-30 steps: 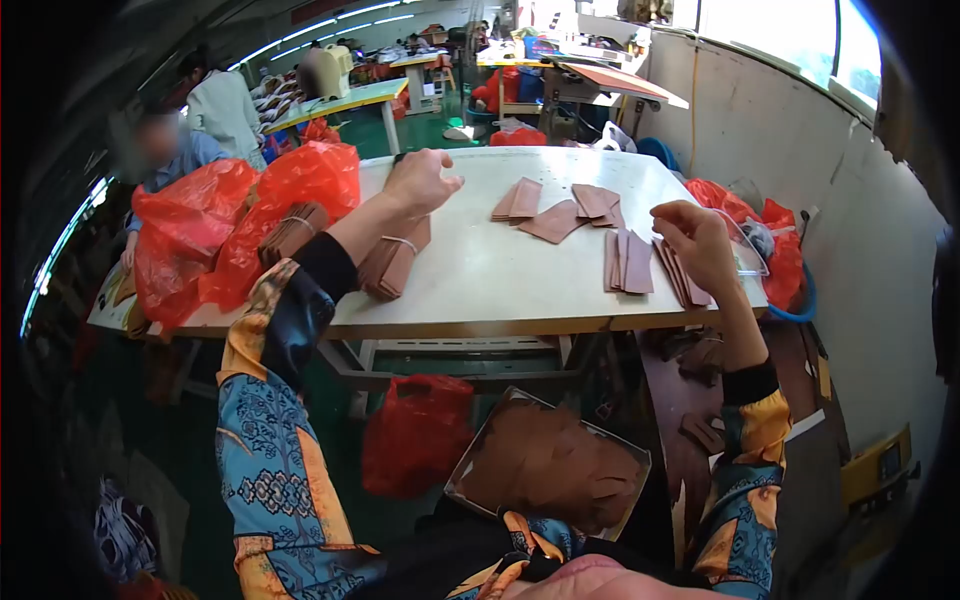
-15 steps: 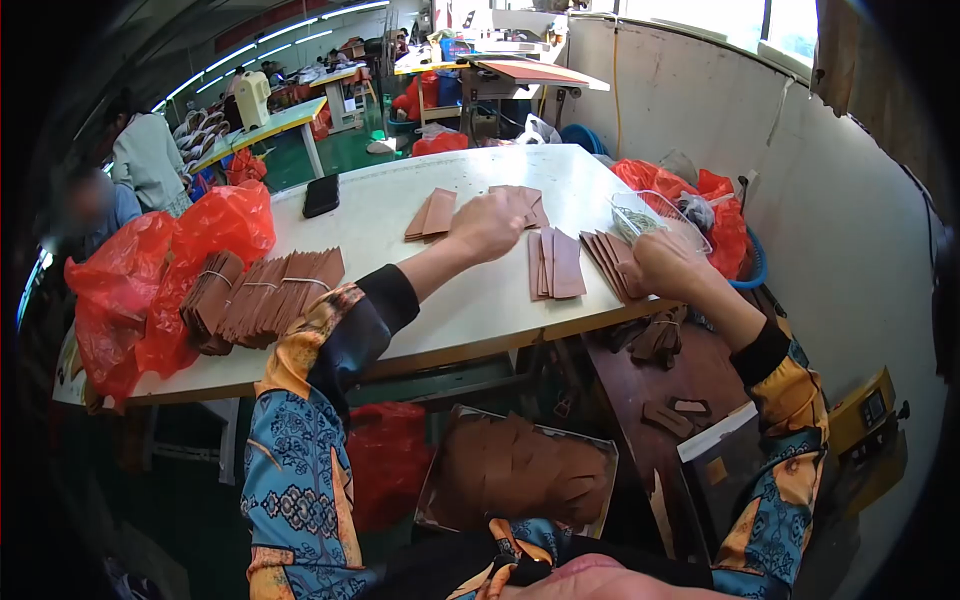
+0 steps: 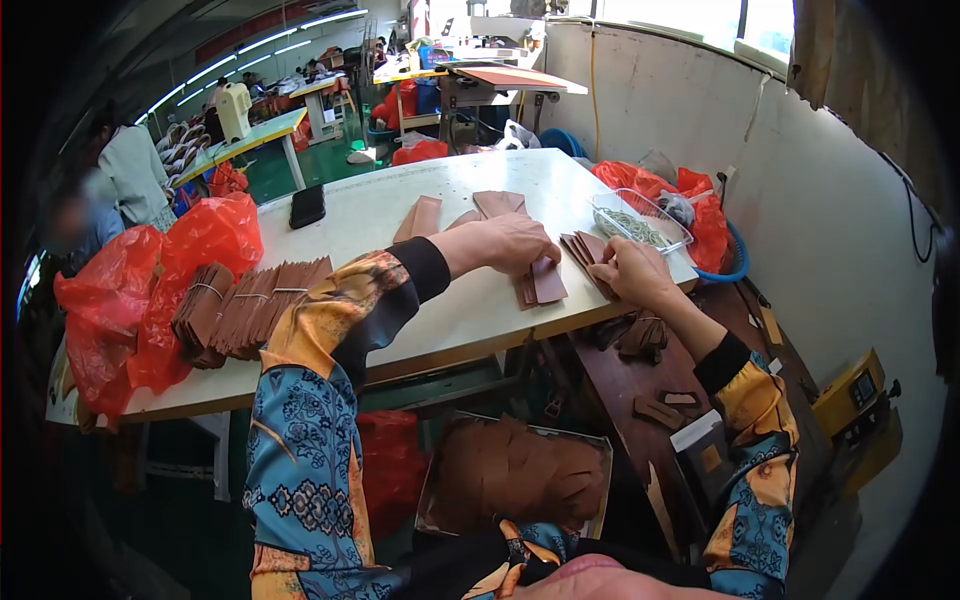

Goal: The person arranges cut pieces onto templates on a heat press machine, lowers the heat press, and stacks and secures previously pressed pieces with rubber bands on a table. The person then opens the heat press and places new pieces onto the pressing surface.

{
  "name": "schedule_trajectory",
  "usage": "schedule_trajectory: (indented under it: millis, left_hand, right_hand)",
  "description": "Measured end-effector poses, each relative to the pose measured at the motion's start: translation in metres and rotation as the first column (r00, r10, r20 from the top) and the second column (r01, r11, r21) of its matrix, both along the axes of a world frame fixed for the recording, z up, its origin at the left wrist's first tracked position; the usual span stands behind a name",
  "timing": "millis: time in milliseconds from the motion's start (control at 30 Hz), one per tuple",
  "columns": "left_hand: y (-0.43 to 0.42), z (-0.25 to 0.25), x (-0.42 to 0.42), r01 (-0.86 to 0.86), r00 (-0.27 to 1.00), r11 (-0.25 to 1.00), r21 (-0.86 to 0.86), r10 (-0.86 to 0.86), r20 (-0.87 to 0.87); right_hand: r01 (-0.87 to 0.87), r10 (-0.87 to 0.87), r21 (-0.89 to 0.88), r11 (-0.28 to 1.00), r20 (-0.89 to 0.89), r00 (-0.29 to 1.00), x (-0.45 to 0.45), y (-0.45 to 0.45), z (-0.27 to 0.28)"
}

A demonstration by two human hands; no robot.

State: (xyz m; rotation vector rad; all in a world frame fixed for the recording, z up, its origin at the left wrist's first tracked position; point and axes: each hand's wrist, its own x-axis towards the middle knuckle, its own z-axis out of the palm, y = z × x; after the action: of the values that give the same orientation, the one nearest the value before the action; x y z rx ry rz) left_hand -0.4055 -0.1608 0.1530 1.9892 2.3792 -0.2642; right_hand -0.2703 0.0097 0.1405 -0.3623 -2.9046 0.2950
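Observation:
My left hand (image 3: 515, 243) is closed at the top of a small stack of brown pieces (image 3: 542, 286) near the table's front edge. To its right, my right hand (image 3: 635, 271) has its fingers closed on the edge of a fanned brown stack (image 3: 586, 254). Behind my left hand lie more brown pieces (image 3: 497, 203) and another small stack (image 3: 422, 214). A clear tray (image 3: 641, 222) with thin greenish bands sits beyond my right hand. Tied brown bundles (image 3: 262, 304) stand in a row on the left part of the table.
Red plastic bags (image 3: 205, 240) sit at the table's left end, and a black phone (image 3: 308, 206) lies behind the bundles. Below the table is a box of brown pieces (image 3: 515, 475). Two people are at the far left. A wall (image 3: 700, 110) stands at the right.
The view has turned right. My left hand has moved from the left side to the stack near the front edge. My right hand has lowered onto the fanned stack.

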Motion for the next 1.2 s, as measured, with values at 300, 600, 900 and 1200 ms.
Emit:
schedule_trajectory:
  millis: [300,600,900,1200]
  left_hand:
    - [-0.019,0.017,0.004,-0.010,0.997,0.992,-0.125,0.020,0.079]
    - [-0.043,0.013,-0.003,-0.141,0.918,0.968,-0.206,0.206,0.338]
    - [-0.114,-0.016,0.041,-0.171,0.979,0.854,0.492,0.091,0.183]
    - [-0.152,-0.014,0.044,-0.133,0.978,0.967,0.218,0.163,-0.128]
  right_hand:
    - [0.081,-0.067,-0.127,0.989,0.118,0.991,-0.024,0.009,-0.003]
    - [-0.042,0.053,-0.139,0.989,0.082,0.995,-0.028,-0.008,-0.007]
    - [-0.589,0.532,-0.478,0.651,-0.266,0.804,-0.042,-0.050,-0.028]
    - [-0.816,0.791,-0.321,0.480,-0.244,0.561,-0.032,-0.104,-0.015]
